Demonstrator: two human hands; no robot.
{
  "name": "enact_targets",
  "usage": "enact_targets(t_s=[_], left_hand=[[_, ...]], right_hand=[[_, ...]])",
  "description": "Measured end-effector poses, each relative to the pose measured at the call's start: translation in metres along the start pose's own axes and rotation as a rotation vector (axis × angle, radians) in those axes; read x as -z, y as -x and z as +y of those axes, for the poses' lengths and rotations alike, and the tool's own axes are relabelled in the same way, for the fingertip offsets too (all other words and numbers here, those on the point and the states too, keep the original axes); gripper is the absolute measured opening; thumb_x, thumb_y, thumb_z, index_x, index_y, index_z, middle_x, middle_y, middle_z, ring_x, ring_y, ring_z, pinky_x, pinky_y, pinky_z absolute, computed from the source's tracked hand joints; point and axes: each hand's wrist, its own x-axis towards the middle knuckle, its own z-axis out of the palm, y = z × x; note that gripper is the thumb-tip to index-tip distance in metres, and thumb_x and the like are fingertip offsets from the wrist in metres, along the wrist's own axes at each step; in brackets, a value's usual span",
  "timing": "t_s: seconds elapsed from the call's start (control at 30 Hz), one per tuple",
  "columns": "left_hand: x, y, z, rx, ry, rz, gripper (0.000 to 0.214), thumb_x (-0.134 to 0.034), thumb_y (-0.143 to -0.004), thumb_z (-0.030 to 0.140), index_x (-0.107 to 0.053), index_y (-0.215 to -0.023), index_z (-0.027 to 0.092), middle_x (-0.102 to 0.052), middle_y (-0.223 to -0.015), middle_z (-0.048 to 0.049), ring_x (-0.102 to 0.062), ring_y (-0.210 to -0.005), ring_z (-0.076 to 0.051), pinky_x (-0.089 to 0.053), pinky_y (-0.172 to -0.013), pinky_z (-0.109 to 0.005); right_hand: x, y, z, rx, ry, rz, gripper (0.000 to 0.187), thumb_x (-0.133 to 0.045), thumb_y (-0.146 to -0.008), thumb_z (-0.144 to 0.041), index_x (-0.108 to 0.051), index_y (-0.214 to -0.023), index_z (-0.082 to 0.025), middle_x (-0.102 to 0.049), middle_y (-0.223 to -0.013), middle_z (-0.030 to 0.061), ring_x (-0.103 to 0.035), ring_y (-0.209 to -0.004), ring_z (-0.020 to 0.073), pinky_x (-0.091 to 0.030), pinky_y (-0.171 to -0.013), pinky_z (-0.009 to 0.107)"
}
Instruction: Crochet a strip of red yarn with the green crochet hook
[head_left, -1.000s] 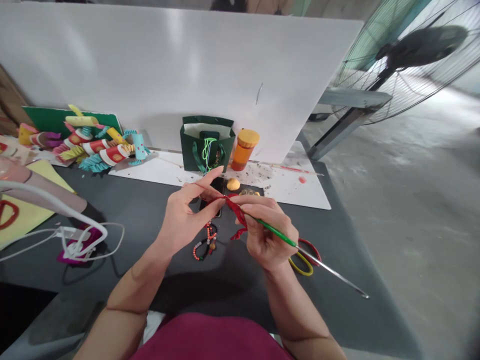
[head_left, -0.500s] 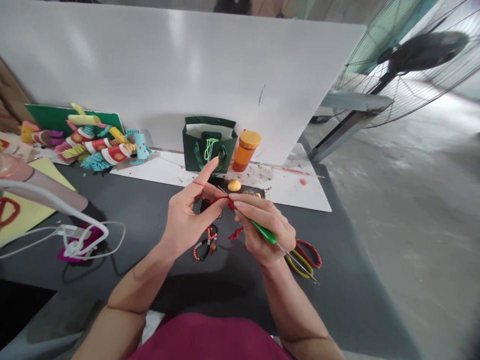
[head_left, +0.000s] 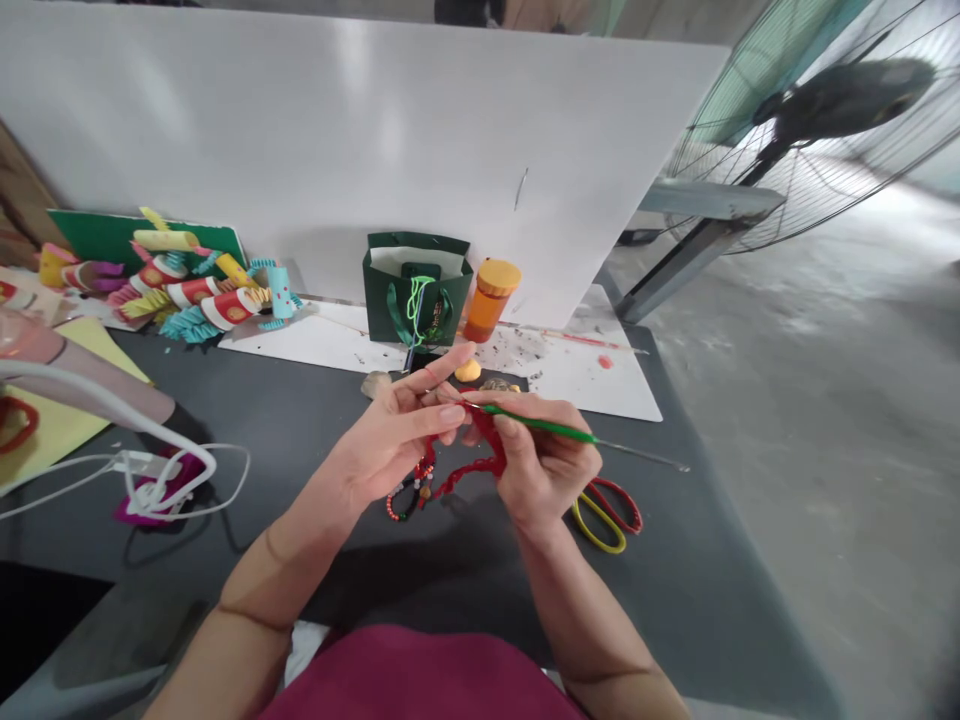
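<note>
My right hand [head_left: 547,455] is closed around a crochet hook with a green handle [head_left: 551,428]; its bare metal end sticks out to the right. The hook's other tip meets red crocheted yarn work [head_left: 487,435] between my two hands. My left hand [head_left: 397,430] pinches the upper edge of that red work, thumb against fingers, with the index finger stretched out and a red strand across it. A narrow red strip of the work hangs down to the left. Just below lies a beaded bracelet [head_left: 403,508] on the dark table.
Scissors with red and yellow handles [head_left: 604,520] lie right of my right hand. Behind stand a dark green paper bag [head_left: 382,310] and an orange jar [head_left: 486,310]. Paper crafts [head_left: 217,300], a pink bottle [head_left: 112,380] and a white cable [head_left: 217,455] are at left.
The hook has swung from sloping down toward me to nearly level, pointing right. My left index finger has lowered, and more of the red work shows beneath my hands.
</note>
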Motion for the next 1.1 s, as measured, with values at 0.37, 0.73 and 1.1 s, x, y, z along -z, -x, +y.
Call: enact_targets(t_s=[0.37, 0.73, 1.1], left_hand=[[0.007, -0.001, 0.000, -0.103, -0.183, 0.032, 0.046, -0.089, -0.075, 0.023, -0.082, -0.119, 0.033, -0.062, -0.077, 0.0041, -0.047, -0.060, -0.007, -0.048, -0.065, -0.028], [0.004, -0.001, -0.008, -0.202, -0.241, 0.033, 0.048, -0.087, -0.078, 0.024, -0.080, -0.124, 0.034, -0.068, -0.082, 0.0019, -0.057, -0.067, -0.011, -0.054, -0.068, -0.029], [0.002, -0.004, -0.011, -0.191, -0.148, 0.142, 0.073, -0.092, -0.075, 0.027, -0.067, -0.143, 0.031, -0.066, -0.075, 0.0057, -0.062, -0.073, -0.010, -0.055, -0.079, -0.025]], right_hand=[[0.008, -0.005, 0.004, -0.177, 0.078, 0.068, 0.009, -0.052, -0.108, -0.030, -0.061, -0.106, -0.029, -0.079, -0.076, -0.0008, -0.079, -0.060, 0.0195, -0.069, -0.061, 0.033], [-0.008, -0.008, 0.004, -0.270, -0.208, -0.008, 0.010, -0.068, -0.100, -0.036, -0.066, -0.098, -0.027, -0.080, -0.077, -0.0052, -0.056, -0.032, 0.0066, -0.037, -0.028, 0.016], [-0.001, -0.003, 0.008, 0.176, 0.166, -0.070, 0.030, -0.074, -0.091, -0.009, -0.079, -0.112, -0.030, -0.084, -0.109, 0.0048, -0.082, -0.090, 0.0208, -0.070, -0.071, 0.034]])
